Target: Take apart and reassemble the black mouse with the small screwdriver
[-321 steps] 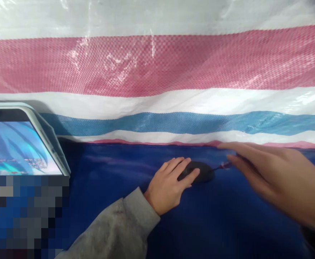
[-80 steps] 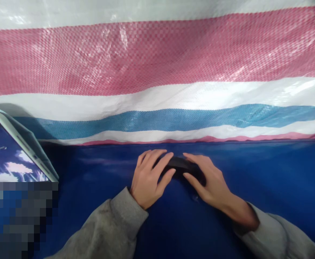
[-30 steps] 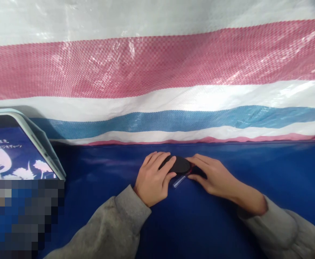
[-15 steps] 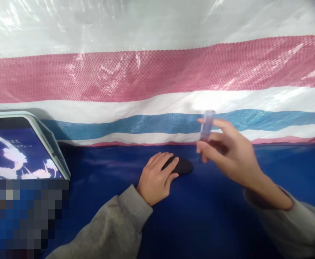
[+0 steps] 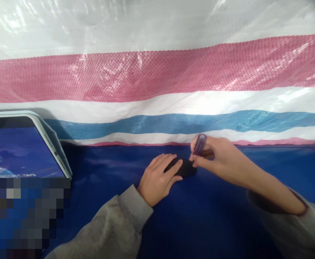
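Note:
A black, oval computer mouse (image 5: 188,169) lies on the blue table surface. Over its left part, my left hand (image 5: 157,176) holds it down with curved fingers, hiding much of it. My right hand (image 5: 213,154) grips a screwdriver (image 5: 200,144) with a see-through purple handle, held steeply tilted. The screwdriver's lower end points at the right end of the mouse; fingers cover the tip, so I cannot tell whether it touches.
A tablet (image 5: 19,151) in a pale case stands at the left, its screen lit with a blue picture. Below it is a pixelated area. Striped plastic sheeting (image 5: 157,75) rises behind the blue table (image 5: 200,223).
My right hand has brought the screwdriver down and slightly left, from above the table to the mouse. My left hand and the mouse have barely shifted. The tablet's picture is different.

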### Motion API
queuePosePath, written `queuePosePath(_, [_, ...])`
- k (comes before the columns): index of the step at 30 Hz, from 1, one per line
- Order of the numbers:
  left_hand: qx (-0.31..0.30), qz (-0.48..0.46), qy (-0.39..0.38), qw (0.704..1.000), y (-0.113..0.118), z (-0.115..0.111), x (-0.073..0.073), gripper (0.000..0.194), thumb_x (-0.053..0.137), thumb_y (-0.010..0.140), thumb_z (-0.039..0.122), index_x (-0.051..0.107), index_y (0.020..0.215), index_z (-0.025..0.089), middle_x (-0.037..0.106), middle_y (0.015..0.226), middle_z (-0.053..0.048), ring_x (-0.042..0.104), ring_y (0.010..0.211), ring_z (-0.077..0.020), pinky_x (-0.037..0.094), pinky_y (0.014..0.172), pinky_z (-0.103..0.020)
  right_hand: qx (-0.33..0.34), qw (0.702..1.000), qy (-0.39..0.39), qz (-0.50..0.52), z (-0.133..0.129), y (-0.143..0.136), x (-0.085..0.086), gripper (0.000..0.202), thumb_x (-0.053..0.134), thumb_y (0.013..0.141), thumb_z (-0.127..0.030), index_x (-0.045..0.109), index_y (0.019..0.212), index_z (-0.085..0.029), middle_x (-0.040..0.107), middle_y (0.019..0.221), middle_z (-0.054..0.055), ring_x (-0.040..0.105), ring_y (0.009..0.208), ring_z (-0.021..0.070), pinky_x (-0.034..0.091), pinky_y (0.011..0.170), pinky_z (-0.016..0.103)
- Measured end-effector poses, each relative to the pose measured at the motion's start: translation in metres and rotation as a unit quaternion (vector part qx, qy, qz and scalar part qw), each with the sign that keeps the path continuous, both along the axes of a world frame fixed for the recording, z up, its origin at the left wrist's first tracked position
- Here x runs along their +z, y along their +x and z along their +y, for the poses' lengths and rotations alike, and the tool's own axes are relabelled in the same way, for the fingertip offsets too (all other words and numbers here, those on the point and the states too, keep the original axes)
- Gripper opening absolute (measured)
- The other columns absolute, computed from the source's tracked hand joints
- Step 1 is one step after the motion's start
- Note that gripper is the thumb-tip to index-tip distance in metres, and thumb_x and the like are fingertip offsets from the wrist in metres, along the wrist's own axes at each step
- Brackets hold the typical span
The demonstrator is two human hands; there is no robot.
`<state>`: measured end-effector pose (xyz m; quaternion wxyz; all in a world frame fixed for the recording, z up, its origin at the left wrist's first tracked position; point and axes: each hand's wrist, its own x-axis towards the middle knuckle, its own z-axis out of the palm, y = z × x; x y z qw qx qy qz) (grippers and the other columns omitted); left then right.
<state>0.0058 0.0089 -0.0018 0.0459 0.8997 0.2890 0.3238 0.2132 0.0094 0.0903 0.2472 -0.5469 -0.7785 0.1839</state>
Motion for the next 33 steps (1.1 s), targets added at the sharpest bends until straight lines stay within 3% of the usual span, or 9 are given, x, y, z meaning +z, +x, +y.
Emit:
queuePosePath(4, [-0.004, 0.004, 0.011, 1.0, 0.001, 0.0, 0.001, 0.035, 0.051, 0.096, 0.034, 0.058, 0.125, 0.016, 0.06, 0.126, -0.014, 0.055, 0.12, -0.0257, 0.045, 0.105, -0.048, 0.015, 1.0, -0.017, 0.016, 0.0, 0.004, 0.004, 0.004, 0.058, 0.075, -0.021, 0.061, 0.073, -0.022, 0.065, 0.066, 0.0, 0.061, 0.058, 0.0175, 0.047, 0.055, 0.029])
queuePosePath(10, [-0.005, 0.009, 0.009, 1.0, 0.001, 0.0, 0.002, 0.035, 0.051, 0.096, 0.035, 0.057, 0.126, 0.018, 0.06, 0.126, -0.013, 0.056, 0.12, -0.025, 0.047, 0.103, -0.047, 0.007, 0.999, -0.009, 0.033, -0.007, 0.004, 0.013, 0.012, 0.057, 0.075, -0.018, 0.057, 0.086, -0.022, 0.063, 0.072, -0.001, 0.058, 0.057, 0.0141, 0.044, 0.055, 0.026])
queuePosePath(19, [-0.005, 0.007, 0.02, 1.0, 0.001, 0.001, 0.001, 0.035, 0.051, 0.096, 0.035, 0.058, 0.125, 0.016, 0.061, 0.125, -0.015, 0.057, 0.118, -0.0255, 0.048, 0.103, -0.046, -0.01, 0.999, 0.023, 0.034, -0.009, 0.0, 0.015, 0.003, 0.057, 0.078, -0.022, 0.056, 0.076, -0.021, 0.061, 0.068, -0.001, 0.055, 0.056, 0.0131, 0.043, 0.056, 0.026])
queuePosePath(24, [-0.007, 0.01, 0.019, 1.0, 0.001, 0.0, 0.0, 0.036, 0.052, 0.095, 0.035, 0.058, 0.126, 0.018, 0.06, 0.126, -0.014, 0.057, 0.119, -0.0254, 0.047, 0.103, -0.047, -0.036, 0.995, 0.095, -0.007, -0.011, 0.0, 0.013, 0.018, 0.056, 0.08, -0.023, 0.056, 0.098, -0.022, 0.065, 0.071, -0.001, 0.058, 0.055, 0.0137, 0.045, 0.057, 0.026])
queuePosePath(27, [-0.009, 0.013, 0.019, 1.0, 0.002, 0.0, 0.0, 0.035, 0.053, 0.095, 0.034, 0.057, 0.126, 0.018, 0.059, 0.128, -0.014, 0.055, 0.122, -0.0251, 0.046, 0.105, -0.047, -0.037, 0.983, 0.16, -0.081, -0.013, 0.0, 0.011, 0.01, 0.051, 0.086, -0.028, 0.058, 0.086, -0.021, 0.062, 0.063, -0.001, 0.054, 0.049, 0.0128, 0.041, 0.053, 0.025])
queuePosePath(29, [-0.011, 0.017, 0.017, 1.0, 0.002, 0.0, 0.0, 0.035, 0.053, 0.096, 0.033, 0.057, 0.127, 0.019, 0.058, 0.13, -0.013, 0.054, 0.124, -0.0249, 0.045, 0.106, -0.047, -0.048, 0.972, 0.196, -0.119, -0.014, -0.001, 0.01, 0.019, 0.047, 0.09, -0.031, 0.058, 0.079, -0.02, 0.06, 0.059, 0.0, 0.052, 0.047, 0.0128, 0.038, 0.05, 0.026])
queuePosePath(33, [-0.018, 0.033, 0.007, 0.999, 0.003, -0.001, 0.002, 0.035, 0.05, 0.097, 0.031, 0.055, 0.129, 0.018, 0.055, 0.134, -0.013, 0.049, 0.128, -0.0254, 0.043, 0.108, -0.047, -0.012, 0.976, 0.199, -0.09, -0.017, -0.004, 0.013, 0.018, 0.044, 0.092, -0.023, 0.061, 0.086, -0.02, 0.066, 0.073, 0.002, 0.059, 0.06, 0.0139, 0.044, 0.059, 0.025])
